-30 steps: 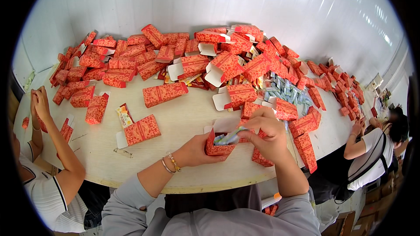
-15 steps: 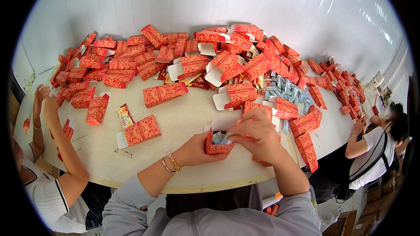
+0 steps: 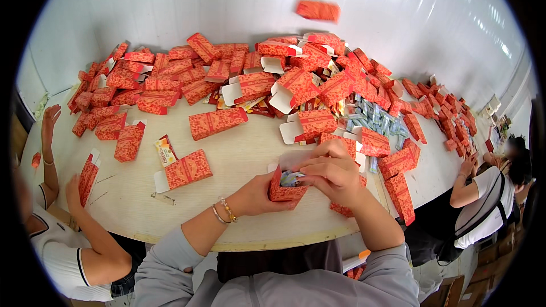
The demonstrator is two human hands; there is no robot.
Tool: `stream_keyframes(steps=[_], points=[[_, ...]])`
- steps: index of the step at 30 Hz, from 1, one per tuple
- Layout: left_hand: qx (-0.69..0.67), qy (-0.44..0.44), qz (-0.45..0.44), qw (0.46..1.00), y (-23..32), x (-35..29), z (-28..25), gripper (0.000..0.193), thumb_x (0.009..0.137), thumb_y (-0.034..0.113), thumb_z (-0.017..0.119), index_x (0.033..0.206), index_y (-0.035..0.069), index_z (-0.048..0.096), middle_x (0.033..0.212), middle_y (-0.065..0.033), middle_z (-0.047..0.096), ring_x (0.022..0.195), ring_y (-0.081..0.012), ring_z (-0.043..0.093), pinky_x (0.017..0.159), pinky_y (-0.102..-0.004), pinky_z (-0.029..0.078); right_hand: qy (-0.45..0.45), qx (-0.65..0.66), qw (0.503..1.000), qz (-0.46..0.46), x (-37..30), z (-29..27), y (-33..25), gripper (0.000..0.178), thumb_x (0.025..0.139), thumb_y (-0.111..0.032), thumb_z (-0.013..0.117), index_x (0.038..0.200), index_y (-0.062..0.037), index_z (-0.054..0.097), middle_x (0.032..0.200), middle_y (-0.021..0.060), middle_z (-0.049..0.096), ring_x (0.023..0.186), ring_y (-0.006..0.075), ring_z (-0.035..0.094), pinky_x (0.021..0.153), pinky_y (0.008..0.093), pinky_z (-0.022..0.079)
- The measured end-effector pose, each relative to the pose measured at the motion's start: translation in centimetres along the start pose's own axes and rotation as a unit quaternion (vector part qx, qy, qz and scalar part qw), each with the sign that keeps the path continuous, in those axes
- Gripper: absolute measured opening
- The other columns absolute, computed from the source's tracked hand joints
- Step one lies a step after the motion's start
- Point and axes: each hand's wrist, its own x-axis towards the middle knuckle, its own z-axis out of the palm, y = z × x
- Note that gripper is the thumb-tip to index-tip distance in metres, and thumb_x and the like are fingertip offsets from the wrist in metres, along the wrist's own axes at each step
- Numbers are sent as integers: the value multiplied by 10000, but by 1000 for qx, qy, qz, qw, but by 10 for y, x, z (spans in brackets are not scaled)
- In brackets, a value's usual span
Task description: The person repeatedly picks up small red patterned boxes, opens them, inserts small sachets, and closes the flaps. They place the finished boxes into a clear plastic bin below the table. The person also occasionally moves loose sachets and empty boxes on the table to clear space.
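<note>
Near the front edge of the table, my left hand (image 3: 257,195) grips a small red patterned carton (image 3: 288,194), its open end tilted up. Pale blue-green sachets (image 3: 291,179) show inside its mouth. My right hand (image 3: 333,175) is at the carton's right rim, thumb and fingers pinched together. What lies between those fingertips is hidden. Beyond my left wrist rests a red carton (image 3: 189,170) with its white flap out, and a yellow-and-white packet (image 3: 165,151) beside it.
Red cartons (image 3: 165,83) are heaped along the white wall (image 3: 170,5). Loose blue-green sachets (image 3: 372,116) lie right of centre. One blurred carton (image 3: 317,11) is in mid-air before the wall. Co-workers sit left (image 3: 68,250) and right (image 3: 483,193); the left one's hand holds a carton (image 3: 89,179).
A carton has appeared in the air above the heap. My right fingers have shifted slightly at the carton's mouth. The left co-worker's hands have moved apart, one lower at a carton.
</note>
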Motion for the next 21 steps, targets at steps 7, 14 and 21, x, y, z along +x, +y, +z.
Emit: stream_keyframes(steps=[7,14,21], points=[[184,37,8,982,22,-6,-19,848,851,528,881,1474,29,591,1043,-193,799,960,-335,790,901,-437,613,148,36,981,123,-16,-28,-9,177,894,-17,891,1025,-66,782,1008,71,817,889,207,647,803,343,524],[258,-42,-22,965,46,-10,-23,906,872,597,834,1489,-7,560,1010,-239,782,934,-423,767,851,-481,599,152,58,965,203,-31,-6,-10,211,883,35,901,1008,-45,751,975,75,751,915,199,665,814,341,532],[179,-34,-22,983,43,-9,-19,916,885,573,848,1514,-6,521,999,-225,784,928,-374,784,872,-452,599,256,161,929,213,-49,-11,-3,207,915,45,871,1035,-37,723,1021,80,751,945,202,678,842,345,539]])
